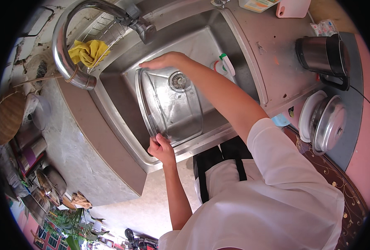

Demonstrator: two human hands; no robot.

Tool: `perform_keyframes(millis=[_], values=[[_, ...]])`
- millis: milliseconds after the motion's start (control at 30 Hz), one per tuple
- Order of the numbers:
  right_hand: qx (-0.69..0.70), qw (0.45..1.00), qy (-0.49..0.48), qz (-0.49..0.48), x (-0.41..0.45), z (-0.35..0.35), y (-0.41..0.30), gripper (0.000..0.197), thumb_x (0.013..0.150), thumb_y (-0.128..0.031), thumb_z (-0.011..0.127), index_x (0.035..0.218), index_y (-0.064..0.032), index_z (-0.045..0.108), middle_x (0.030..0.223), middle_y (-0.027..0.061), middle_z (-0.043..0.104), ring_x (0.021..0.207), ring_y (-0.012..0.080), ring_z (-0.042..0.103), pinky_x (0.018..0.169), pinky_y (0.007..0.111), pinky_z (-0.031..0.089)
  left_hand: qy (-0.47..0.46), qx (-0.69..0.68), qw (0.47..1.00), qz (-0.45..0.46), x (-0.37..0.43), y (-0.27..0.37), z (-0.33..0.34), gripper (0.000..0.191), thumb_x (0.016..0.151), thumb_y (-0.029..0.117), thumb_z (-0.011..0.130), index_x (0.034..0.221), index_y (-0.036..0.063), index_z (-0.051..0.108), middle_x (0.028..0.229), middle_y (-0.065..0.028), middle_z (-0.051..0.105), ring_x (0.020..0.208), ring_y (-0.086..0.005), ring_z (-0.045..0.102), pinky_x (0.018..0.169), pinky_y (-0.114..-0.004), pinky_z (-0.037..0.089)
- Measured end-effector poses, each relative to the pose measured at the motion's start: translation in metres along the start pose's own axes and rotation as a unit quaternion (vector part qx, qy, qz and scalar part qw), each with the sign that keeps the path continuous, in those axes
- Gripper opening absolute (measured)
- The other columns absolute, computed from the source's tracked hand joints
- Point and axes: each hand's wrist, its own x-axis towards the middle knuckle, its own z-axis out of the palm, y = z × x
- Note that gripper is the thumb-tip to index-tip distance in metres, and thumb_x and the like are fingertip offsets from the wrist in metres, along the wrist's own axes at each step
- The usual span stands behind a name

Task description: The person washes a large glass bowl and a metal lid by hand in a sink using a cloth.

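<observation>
A clear plastic bin or drawer is held in a stainless steel sink, the drain strainer showing through its wall. My left hand grips its near corner, by the sink's front edge. At the far end, my right hand holds the rim, its fingers partly hidden. My right forearm crosses above the sink. A white bottle with a green top lies in the sink beyond that forearm.
A curved chrome faucet arches over the sink's left corner. Beside it, a yellow cloth hangs on a wire rack. Right, an electric kettle stands near the counter edge, with lidded metal cookware below. A grey countertop lies left.
</observation>
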Motion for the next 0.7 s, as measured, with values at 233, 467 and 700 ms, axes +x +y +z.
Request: perform_keyframes(millis=[233,467,700], values=[[-0.151,0.95,0.214,-0.17,-0.117,0.062,-0.099,0.058,0.091,-0.046,0.045,0.132,-0.0042,0.045,0.139,0.0195,0.038,0.133,0.0371,0.03,0.11,0.046,0.023,-0.003,0.014,1.0,0.005,-0.002,0.002,-0.005,0.043,0.098,0.029,0.047,0.063,0.0036,0.042,0.048,-0.0025,0.046,0.045,-0.0087,0.041,0.044,-0.025,0.033],[-0.12,0.959,0.254,-0.043,-0.137,0.053,-0.077,0.061,0.091,-0.049,0.045,0.131,-0.0025,0.046,0.135,0.0222,0.042,0.127,0.0382,0.037,0.107,0.047,0.027,0.007,0.032,0.999,0.018,0.0,0.0,-0.008,0.042,0.096,0.024,0.05,0.061,0.0028,0.039,0.046,-0.0038,0.048,0.041,-0.0089,0.044,0.042,-0.025,0.038],[0.143,0.976,0.123,0.108,-0.115,0.003,0.015,0.082,0.09,-0.062,0.029,0.131,0.0083,0.042,0.13,0.0295,0.046,0.127,0.0361,0.041,0.104,0.038,0.033,-0.01,0.01,1.0,0.005,0.006,0.003,-0.003,0.044,0.097,0.028,0.048,0.062,0.0034,0.041,0.047,-0.0027,0.046,0.044,-0.0085,0.043,0.044,-0.025,0.035]])
